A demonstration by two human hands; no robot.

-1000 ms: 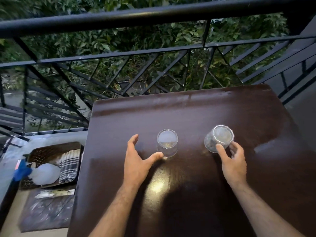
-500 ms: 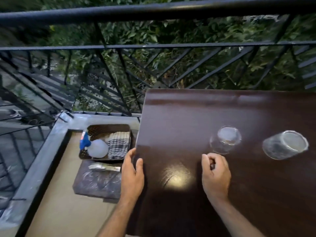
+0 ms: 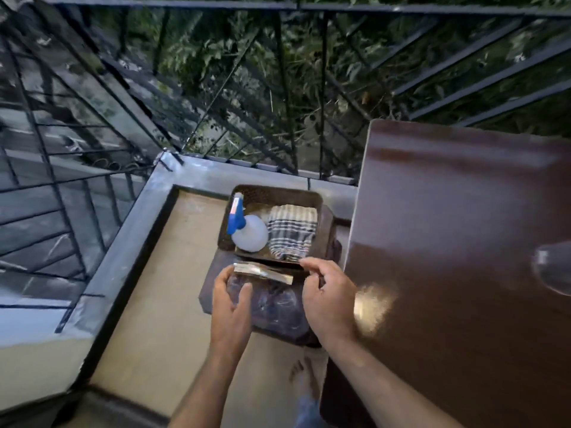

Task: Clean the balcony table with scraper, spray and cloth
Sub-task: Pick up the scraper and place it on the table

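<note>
Sitting on a low dark stand (image 3: 216, 291) beside the worktop, a dark brown perforated rectangular tray (image 3: 278, 193) holds a white round spray bottle with a blue trigger head (image 3: 247, 231) on its left side and a folded grey-and-white striped cloth (image 3: 292, 231) on its right, the two touching. Just in front of the tray, on the same stand, lies a flat pale scraper-like strip (image 3: 262, 271); blur hides its detail. The left hand (image 3: 230, 307) reaches down with fingers loosely spread, thumb pointing inward, its fingertips at the strip's left end; whether it grips anything I cannot tell. The right hand (image 3: 327, 298) hovers curled over the strip's right end, thumb and forefinger near the tray's front rim, its grasp equally unclear. The glossy dark brown worktop (image 3: 448, 242) fills the right side, with part of a clear drinking glass (image 3: 553, 270) at the picture's right edge. A black metal railing (image 3: 309, 88) backs the scene.
</note>
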